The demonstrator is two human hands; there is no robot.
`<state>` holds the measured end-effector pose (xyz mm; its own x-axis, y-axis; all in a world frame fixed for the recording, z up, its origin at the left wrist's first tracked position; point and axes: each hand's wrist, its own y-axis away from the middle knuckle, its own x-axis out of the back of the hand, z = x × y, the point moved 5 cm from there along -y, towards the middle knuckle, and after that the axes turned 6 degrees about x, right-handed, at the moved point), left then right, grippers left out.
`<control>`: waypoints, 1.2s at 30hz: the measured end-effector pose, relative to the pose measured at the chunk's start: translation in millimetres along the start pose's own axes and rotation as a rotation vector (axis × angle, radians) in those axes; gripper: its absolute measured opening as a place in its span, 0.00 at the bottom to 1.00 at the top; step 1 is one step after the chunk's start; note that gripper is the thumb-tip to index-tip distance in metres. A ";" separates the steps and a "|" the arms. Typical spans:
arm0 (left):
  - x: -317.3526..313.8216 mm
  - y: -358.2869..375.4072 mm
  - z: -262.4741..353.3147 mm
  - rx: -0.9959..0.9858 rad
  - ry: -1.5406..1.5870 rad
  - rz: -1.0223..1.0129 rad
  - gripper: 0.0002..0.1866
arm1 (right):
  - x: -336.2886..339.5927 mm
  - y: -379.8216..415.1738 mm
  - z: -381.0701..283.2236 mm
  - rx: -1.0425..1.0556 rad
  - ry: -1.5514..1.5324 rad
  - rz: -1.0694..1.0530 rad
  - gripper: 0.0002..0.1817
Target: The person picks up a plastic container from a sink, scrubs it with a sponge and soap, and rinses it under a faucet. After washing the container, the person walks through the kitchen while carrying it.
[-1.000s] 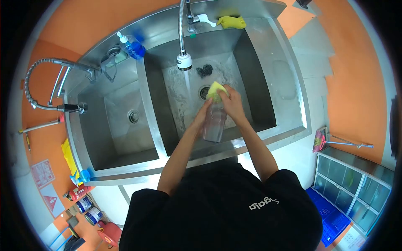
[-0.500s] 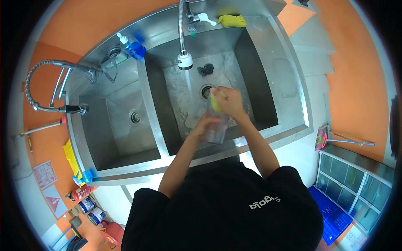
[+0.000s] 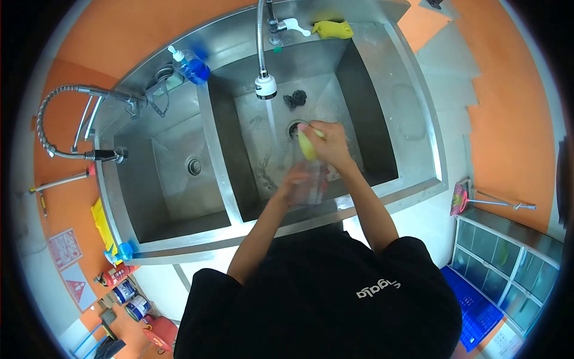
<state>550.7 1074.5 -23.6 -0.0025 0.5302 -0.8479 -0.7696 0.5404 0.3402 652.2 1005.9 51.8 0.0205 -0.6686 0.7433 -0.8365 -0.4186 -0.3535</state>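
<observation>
Over the right basin of the steel sink [image 3: 382,149], my left hand [image 3: 293,182] is wrapped round a clear see-through container [image 3: 311,185], blurred by motion. My right hand [image 3: 330,145] grips a yellow-green sponge [image 3: 307,145] at the end of the container nearest the drain [image 3: 294,128]. Water runs from the white tap head [image 3: 265,88] into the basin, to the left of both hands. A dark scouring pad [image 3: 295,99] lies on the basin floor beyond the drain.
A bottle of blue liquid [image 3: 191,67] stands on the back ledge, left of the tap lever [image 3: 294,26]. A yellow cloth [image 3: 332,29] lies right of the lever. The left basin [image 3: 179,179] has its own coiled spray tap [image 3: 60,96].
The container has shifted slightly within my left hand and tilts a little differently. My right hand keeps the sponge at nearly the same spot. Water keeps running.
</observation>
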 end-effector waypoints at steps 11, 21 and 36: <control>5.0 5.5 35.1 -0.085 -1.040 0.672 0.41 | -33.3 6.3 27.8 -0.103 -0.222 -0.292 0.19; 41.6 20.4 32.3 0.103 -0.591 0.159 0.43 | -14.4 14.4 -10.6 0.050 -0.566 -0.686 0.17; 41.7 31.9 92.7 -0.076 -0.869 0.356 0.25 | -0.6 38.9 4.1 -0.572 -0.817 -0.798 0.27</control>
<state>585.2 1174.5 -10.4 0.2078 0.9742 -0.0880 -0.8551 0.2246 0.4673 621.9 987.5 35.3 0.7830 -0.6220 -0.0004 -0.5480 -0.6902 0.4726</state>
